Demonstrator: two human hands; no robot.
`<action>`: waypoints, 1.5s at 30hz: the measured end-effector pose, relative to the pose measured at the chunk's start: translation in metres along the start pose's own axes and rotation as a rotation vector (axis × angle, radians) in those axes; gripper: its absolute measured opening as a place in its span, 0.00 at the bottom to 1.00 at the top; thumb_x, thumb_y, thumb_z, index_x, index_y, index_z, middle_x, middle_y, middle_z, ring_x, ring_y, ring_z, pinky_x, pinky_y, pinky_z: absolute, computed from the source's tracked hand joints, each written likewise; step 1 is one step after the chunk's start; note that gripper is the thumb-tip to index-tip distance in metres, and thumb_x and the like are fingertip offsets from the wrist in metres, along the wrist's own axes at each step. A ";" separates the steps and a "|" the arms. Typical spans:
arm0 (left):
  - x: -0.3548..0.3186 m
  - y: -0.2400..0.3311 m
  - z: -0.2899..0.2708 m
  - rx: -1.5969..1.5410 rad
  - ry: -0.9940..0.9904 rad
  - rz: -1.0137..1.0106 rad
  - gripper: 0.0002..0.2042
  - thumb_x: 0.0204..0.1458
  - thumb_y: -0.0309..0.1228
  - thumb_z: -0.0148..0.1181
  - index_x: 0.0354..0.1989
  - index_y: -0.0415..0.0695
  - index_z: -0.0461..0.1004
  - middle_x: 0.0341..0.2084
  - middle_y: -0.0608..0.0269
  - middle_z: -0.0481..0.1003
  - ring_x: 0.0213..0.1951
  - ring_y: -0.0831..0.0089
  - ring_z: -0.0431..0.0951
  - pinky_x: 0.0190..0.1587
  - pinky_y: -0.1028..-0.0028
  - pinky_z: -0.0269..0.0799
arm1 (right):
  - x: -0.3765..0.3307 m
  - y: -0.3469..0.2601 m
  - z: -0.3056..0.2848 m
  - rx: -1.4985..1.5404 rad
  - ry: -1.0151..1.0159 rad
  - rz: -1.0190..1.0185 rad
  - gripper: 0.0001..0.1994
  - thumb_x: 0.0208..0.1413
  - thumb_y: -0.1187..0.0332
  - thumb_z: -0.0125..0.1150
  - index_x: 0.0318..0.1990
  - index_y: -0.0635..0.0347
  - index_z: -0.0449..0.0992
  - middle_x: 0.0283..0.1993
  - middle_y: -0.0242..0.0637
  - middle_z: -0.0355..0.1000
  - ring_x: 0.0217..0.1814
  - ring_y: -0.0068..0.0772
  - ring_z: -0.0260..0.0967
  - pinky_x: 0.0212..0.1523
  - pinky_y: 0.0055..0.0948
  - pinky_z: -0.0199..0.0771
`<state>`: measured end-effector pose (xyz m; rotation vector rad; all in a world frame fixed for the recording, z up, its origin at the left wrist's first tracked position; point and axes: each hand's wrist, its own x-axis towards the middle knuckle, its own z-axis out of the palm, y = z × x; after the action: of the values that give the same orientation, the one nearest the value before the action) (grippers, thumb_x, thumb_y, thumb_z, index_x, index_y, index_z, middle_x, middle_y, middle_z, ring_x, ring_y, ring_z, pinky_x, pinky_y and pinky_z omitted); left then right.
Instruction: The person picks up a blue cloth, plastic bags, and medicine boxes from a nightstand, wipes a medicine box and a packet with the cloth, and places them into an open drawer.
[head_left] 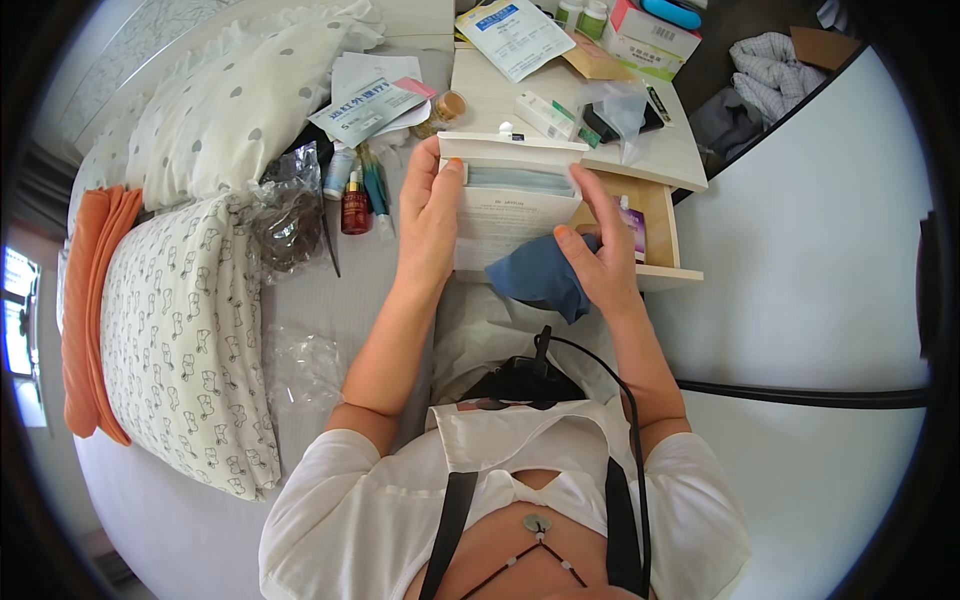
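My left hand point(428, 215) grips the left side of a white box of face masks point(510, 205), thumb on its front. The box's top flap is open and pale blue masks show inside. My right hand point(600, 255) holds the box's right edge with its fingertips and also clutches a dark blue cloth point(540, 275) against its lower right corner. The box is held upright over my lap, in front of an open wooden drawer point(660, 235).
A white bedside table point(640, 150) carries small boxes, a leaflet and a plastic bag. On the bed to the left lie patterned pillows point(190, 320), an orange cloth point(90, 300), small bottles point(355, 205), papers and crumpled plastic bags point(290, 215).
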<state>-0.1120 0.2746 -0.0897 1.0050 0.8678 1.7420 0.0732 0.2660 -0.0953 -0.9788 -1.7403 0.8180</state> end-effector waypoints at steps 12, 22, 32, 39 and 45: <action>0.008 0.003 -0.010 -0.010 -0.168 0.057 0.12 0.53 0.27 0.48 0.47 0.43 0.65 0.43 0.65 0.68 0.44 0.80 0.65 0.50 0.78 0.57 | 0.012 0.006 -0.003 0.031 0.030 -0.008 0.14 0.53 0.65 0.55 0.46 0.60 0.68 0.43 0.31 0.69 0.28 0.19 0.61 0.27 0.16 0.60; 0.013 -0.003 -0.021 -0.080 -0.208 -0.014 0.05 0.52 0.30 0.53 0.33 0.43 0.71 0.41 0.63 0.71 0.43 0.78 0.65 0.50 0.76 0.56 | 0.007 0.024 -0.002 0.013 0.166 -0.104 0.17 0.52 0.66 0.56 0.49 0.61 0.70 0.44 0.35 0.70 0.37 0.17 0.64 0.29 0.14 0.61; 0.013 0.002 -0.024 0.007 -0.171 -0.014 0.06 0.52 0.30 0.54 0.33 0.42 0.71 0.40 0.59 0.72 0.40 0.75 0.70 0.44 0.76 0.64 | 0.011 0.020 -0.010 0.153 0.110 -0.097 0.15 0.52 0.65 0.57 0.45 0.62 0.66 0.48 0.37 0.69 0.38 0.17 0.65 0.27 0.12 0.60; 0.012 0.000 -0.020 -0.013 -0.144 0.019 0.05 0.50 0.29 0.56 0.32 0.41 0.71 0.40 0.58 0.72 0.40 0.75 0.70 0.45 0.75 0.64 | 0.017 0.017 -0.015 -0.147 0.090 -0.313 0.14 0.49 0.67 0.59 0.42 0.61 0.67 0.46 0.38 0.71 0.24 0.14 0.59 0.22 0.13 0.57; 0.014 -0.001 -0.021 -0.043 -0.170 -0.006 0.04 0.49 0.26 0.56 0.31 0.41 0.72 0.39 0.61 0.72 0.41 0.78 0.67 0.48 0.77 0.58 | 0.015 -0.001 -0.007 0.005 0.165 -0.157 0.17 0.50 0.66 0.58 0.48 0.58 0.66 0.47 0.39 0.69 0.33 0.23 0.64 0.29 0.14 0.62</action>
<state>-0.1345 0.2851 -0.0957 1.1021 0.7218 1.6369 0.0765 0.2791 -0.0860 -0.8692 -1.6480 0.6237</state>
